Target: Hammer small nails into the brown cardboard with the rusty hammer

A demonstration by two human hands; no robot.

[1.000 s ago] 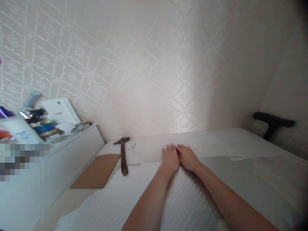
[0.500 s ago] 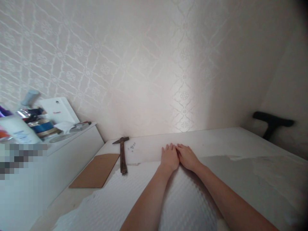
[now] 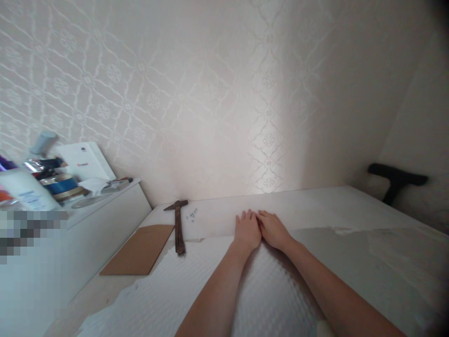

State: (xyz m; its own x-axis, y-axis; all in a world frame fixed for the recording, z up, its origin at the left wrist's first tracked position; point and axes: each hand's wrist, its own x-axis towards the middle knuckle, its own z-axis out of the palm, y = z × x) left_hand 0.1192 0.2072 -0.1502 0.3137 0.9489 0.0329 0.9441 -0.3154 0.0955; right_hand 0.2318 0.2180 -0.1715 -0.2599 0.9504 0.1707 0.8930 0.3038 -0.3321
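Side by side, my left hand (image 3: 247, 229) and my right hand (image 3: 274, 228) lie flat on the white tabletop (image 3: 315, 203), palms down and touching at the thumbs. Their fingers are stretched out towards the wall, and no object shows in either. Under my forearms spreads a white textured sheet (image 3: 168, 285). To the left of my left hand lies a hammer (image 3: 178, 229) with a dark wooden handle, its head near the wall. Several tiny shiny pieces (image 3: 191, 215), too small to name, are scattered just right of the hammer head. A brown cardboard piece (image 3: 138, 250) is left of the hammer.
A white cabinet (image 3: 105, 229) borders the table on the left. On it stand a white box (image 3: 86, 161), blue tape (image 3: 63, 183) and a white tube (image 3: 30, 189). Patterned wallpaper (image 3: 210, 117) rises behind. A black T-shaped object (image 3: 398, 177) stands beyond the right edge.
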